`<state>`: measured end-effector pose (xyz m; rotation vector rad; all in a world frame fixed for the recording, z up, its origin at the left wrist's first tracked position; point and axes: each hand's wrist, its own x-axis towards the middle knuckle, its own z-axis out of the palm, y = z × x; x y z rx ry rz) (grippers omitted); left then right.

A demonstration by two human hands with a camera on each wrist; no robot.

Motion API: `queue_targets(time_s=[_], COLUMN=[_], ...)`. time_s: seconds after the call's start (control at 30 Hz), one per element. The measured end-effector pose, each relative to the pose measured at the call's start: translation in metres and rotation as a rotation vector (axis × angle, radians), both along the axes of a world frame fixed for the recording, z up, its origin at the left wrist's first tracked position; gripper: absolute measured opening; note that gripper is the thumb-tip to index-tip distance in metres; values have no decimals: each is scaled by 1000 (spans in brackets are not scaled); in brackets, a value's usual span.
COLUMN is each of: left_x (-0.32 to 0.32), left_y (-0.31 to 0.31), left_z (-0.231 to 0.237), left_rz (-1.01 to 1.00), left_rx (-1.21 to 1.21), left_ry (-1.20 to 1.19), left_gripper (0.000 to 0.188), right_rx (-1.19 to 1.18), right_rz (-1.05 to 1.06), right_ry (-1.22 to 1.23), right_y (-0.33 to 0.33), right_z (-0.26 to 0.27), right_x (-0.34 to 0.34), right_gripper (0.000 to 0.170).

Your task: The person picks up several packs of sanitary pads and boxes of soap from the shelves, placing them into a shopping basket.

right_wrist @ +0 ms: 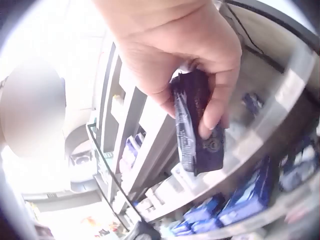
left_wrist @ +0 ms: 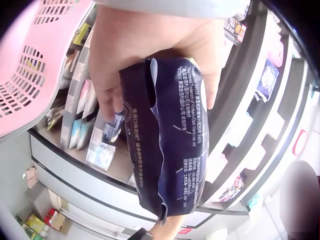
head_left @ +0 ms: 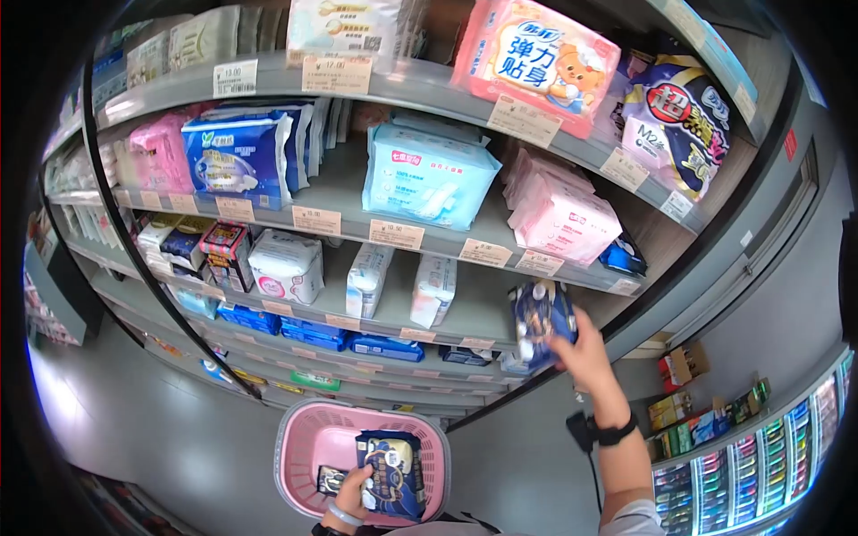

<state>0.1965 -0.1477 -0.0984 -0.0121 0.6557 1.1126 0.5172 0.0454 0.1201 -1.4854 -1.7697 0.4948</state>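
Fingers of the right hand [head_left: 581, 348] are curled round a small navy pack [head_left: 545, 311], pinched between thumb and fingertips. Fingers of the left hand [head_left: 354, 493] are wrapped round a larger navy pack [head_left: 404, 460], gripped at one end. The small pack is held at the right end of a shelf [head_left: 496, 314]; contact with the shelf cannot be told. The larger pack is seen against the pink basket [head_left: 308, 438]; contact with the basket cannot be told. Another dark pack [head_left: 330, 481] is seen inside the basket, beside the left hand. A dark band [head_left: 617, 435] is worn on the right wrist. Two narrow white packs [head_left: 433, 290] are stood on the shelf, left of the small pack. Above, a light blue pack [head_left: 429, 179] and pink packs [head_left: 572, 219] are shelved. Price tags [head_left: 397, 234] are fixed along shelf edges.
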Motion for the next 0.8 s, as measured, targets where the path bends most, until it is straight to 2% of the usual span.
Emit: queue_targets(time_s=[0.07,0.13,0.2,0.27,0.3,0.4,0.6,0.8], left_x=[2,5,10,11,12,17,33,44], left_y=[-5,-10,-16,-20,-25,-30,-33,-24], left_z=[-10,-14,-25,-30,-42,-38,-44,-36], left_rz=[46,112,227,242,247,287,410,420], left_rx=[-29,-65,-143,-131,-74,-73,-85,-125], left_ry=[-8,17,62,52,62,43,62,102], left_gripper=[38,34,29,30,39,41,43,40], right_rx=[-115,-200,540,549,555,579,628,712], right_rz=[-143,-173,-8,20,34,69,122,162], right_ry=[-208,-357,-714,-720,-727,-748,-790,-826], right_y=[43,95,185,198,206,213,241,265], right_z=[16,10,-58,-65,-64,-75,-76,-68], right_x=[1,6,55,53,55,74,88,65], right_gripper=[51,46,48,48,48,48,48,48])
